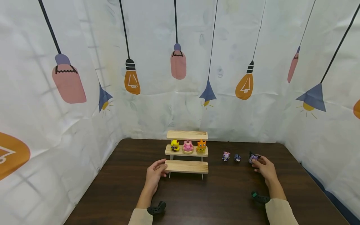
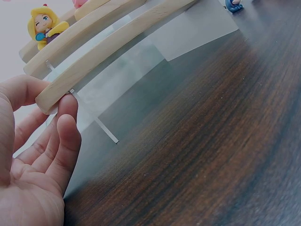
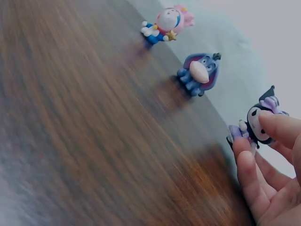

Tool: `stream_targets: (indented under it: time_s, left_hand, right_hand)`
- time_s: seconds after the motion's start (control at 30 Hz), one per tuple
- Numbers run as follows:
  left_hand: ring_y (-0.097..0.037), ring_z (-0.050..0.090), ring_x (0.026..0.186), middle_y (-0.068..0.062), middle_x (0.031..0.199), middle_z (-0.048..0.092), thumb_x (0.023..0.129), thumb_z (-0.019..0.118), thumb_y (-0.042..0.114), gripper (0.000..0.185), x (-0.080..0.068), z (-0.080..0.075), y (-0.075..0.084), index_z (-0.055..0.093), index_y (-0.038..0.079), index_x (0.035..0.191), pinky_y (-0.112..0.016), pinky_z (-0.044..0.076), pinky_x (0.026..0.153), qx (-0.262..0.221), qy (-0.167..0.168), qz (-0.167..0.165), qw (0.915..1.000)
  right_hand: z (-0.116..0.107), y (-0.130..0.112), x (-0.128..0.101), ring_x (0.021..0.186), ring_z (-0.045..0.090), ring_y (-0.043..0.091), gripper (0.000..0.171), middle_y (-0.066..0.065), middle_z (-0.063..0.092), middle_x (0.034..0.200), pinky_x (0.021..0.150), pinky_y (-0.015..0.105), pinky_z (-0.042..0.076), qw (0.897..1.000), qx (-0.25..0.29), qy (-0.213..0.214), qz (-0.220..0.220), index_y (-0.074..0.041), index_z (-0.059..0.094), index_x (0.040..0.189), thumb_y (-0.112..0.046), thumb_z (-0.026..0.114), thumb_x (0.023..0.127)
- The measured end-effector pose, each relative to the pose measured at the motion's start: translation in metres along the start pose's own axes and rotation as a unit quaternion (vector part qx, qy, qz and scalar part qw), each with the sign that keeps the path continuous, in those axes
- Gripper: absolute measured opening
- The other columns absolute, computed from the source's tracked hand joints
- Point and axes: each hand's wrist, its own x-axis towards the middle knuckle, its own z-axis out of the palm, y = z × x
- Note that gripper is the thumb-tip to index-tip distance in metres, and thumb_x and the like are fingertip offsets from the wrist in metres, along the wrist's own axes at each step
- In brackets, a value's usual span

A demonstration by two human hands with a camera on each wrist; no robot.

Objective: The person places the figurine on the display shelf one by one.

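Small black-and-purple cartoon figurine point(image 1: 254, 157): on dark wooden table point(image 1: 213, 200), right hand point(image 1: 265, 168) pinching it at its twelve o'clock. Left hand point(image 1: 155, 175), fingers relaxed, touches pale wooden three-tier stand point(image 1: 187, 166).

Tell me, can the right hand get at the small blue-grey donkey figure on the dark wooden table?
Probably yes. The right hand pinches the black-and-purple figure, and the small blue-grey donkey figure stands next to it on the dark wooden table, nothing between them, but its grip is occupied.
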Motion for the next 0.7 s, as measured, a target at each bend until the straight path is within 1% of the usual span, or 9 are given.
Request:
stream_targets:
  time_s: [0.07, 0.13, 0.23, 0.3, 0.37, 0.43, 0.53, 0.6, 0.7]
  left_hand:
    - [-0.015, 0.068, 0.072, -0.002, 0.095, 0.075, 0.097, 0.070, 0.013, 0.041, 0.000, 0.000, 0.000, 0.063, 0.000, 0.135, -0.026, 0.057, 0.061, -0.003, 0.002, -0.001, 1.0000]
    - [-0.015, 0.068, 0.072, -0.003, 0.095, 0.075, 0.097, 0.070, 0.013, 0.041, 0.000, 0.000, 0.000, 0.063, 0.000, 0.135, -0.026, 0.056, 0.061, -0.005, 0.003, -0.002, 1.0000]
    - [-0.015, 0.068, 0.072, -0.003, 0.095, 0.075, 0.097, 0.070, 0.013, 0.043, 0.000, 0.000, -0.001, 0.062, -0.001, 0.136, -0.026, 0.057, 0.061, -0.002, 0.003, -0.001, 1.0000]
    - [-0.015, 0.068, 0.072, -0.004, 0.095, 0.075, 0.097, 0.070, 0.014, 0.043, 0.000, 0.001, -0.001, 0.061, -0.002, 0.136, -0.026, 0.057, 0.061, 0.000, 0.003, -0.001, 1.0000]
    - [-0.015, 0.068, 0.072, -0.003, 0.095, 0.075, 0.097, 0.070, 0.014, 0.044, 0.000, 0.000, -0.002, 0.061, -0.002, 0.136, -0.026, 0.057, 0.061, 0.002, 0.002, 0.000, 1.0000]
    - [-0.015, 0.068, 0.072, -0.003, 0.095, 0.074, 0.097, 0.070, 0.014, 0.043, 0.000, 0.000, -0.002, 0.061, -0.002, 0.136, -0.026, 0.057, 0.061, 0.002, 0.004, 0.000, 1.0000]
    - [-0.015, 0.068, 0.072, -0.002, 0.095, 0.075, 0.097, 0.070, 0.014, 0.043, -0.001, 0.000, -0.001, 0.061, -0.002, 0.136, -0.026, 0.057, 0.061, 0.002, 0.002, 0.001, 1.0000]
    - [-0.015, 0.068, 0.072, -0.002, 0.095, 0.074, 0.097, 0.070, 0.014, 0.043, -0.001, 0.000, -0.001, 0.061, -0.002, 0.136, -0.026, 0.057, 0.062, 0.001, 0.001, 0.001, 1.0000]
    - [-0.015, 0.068, 0.073, -0.002, 0.095, 0.074, 0.097, 0.070, 0.015, 0.045, -0.001, 0.000, -0.001, 0.060, -0.002, 0.137, -0.027, 0.057, 0.062, 0.005, -0.001, 0.002, 1.0000]
  right_hand:
    - [0.001, 0.000, -0.002, 0.084, 0.064, -0.007, 0.070, 0.026, 0.049, 0.148, 0.078, 0.023, 0.059, 1.000, 0.000, 0.003, -0.003, 0.000, 0.038, 0.152, -0.041, 0.063, 0.101]
    - [0.002, 0.001, -0.004, 0.084, 0.064, -0.007, 0.070, 0.020, 0.056, 0.140, 0.079, 0.022, 0.059, 1.000, 0.003, 0.007, -0.004, 0.000, 0.039, 0.151, -0.041, 0.063, 0.101]
    - [0.002, 0.002, -0.007, 0.084, 0.064, -0.005, 0.067, 0.002, 0.067, 0.117, 0.080, 0.020, 0.059, 1.000, 0.018, 0.011, -0.004, 0.001, 0.043, 0.147, -0.039, 0.066, 0.099]
    - [0.003, 0.002, -0.009, 0.083, 0.065, -0.003, 0.062, -0.011, 0.066, 0.102, 0.079, 0.019, 0.058, 0.999, 0.035, 0.015, -0.002, 0.001, 0.046, 0.144, -0.036, 0.068, 0.099]
    - [0.003, 0.002, -0.011, 0.083, 0.066, -0.001, 0.055, -0.018, 0.065, 0.092, 0.079, 0.019, 0.058, 0.998, 0.055, 0.014, -0.005, 0.001, 0.049, 0.139, -0.032, 0.068, 0.099]
    - [0.002, 0.002, -0.013, 0.083, 0.066, 0.000, 0.048, -0.020, 0.065, 0.089, 0.079, 0.019, 0.058, 0.997, 0.074, 0.010, -0.009, -0.001, 0.053, 0.135, -0.029, 0.068, 0.099]
    - [0.002, 0.001, -0.013, 0.084, 0.066, 0.000, 0.039, -0.020, 0.065, 0.088, 0.080, 0.018, 0.058, 0.995, 0.098, 0.006, -0.007, -0.007, 0.056, 0.129, -0.028, 0.069, 0.099]
    - [0.001, 0.000, -0.013, 0.084, 0.066, -0.001, 0.040, -0.021, 0.065, 0.089, 0.081, 0.018, 0.057, 0.994, 0.110, 0.002, -0.002, -0.008, 0.054, 0.130, -0.028, 0.070, 0.099]
    - [0.002, -0.001, -0.012, 0.084, 0.065, -0.002, 0.050, -0.021, 0.063, 0.089, 0.081, 0.018, 0.057, 0.993, 0.115, -0.003, 0.007, -0.004, 0.047, 0.137, -0.027, 0.069, 0.099]
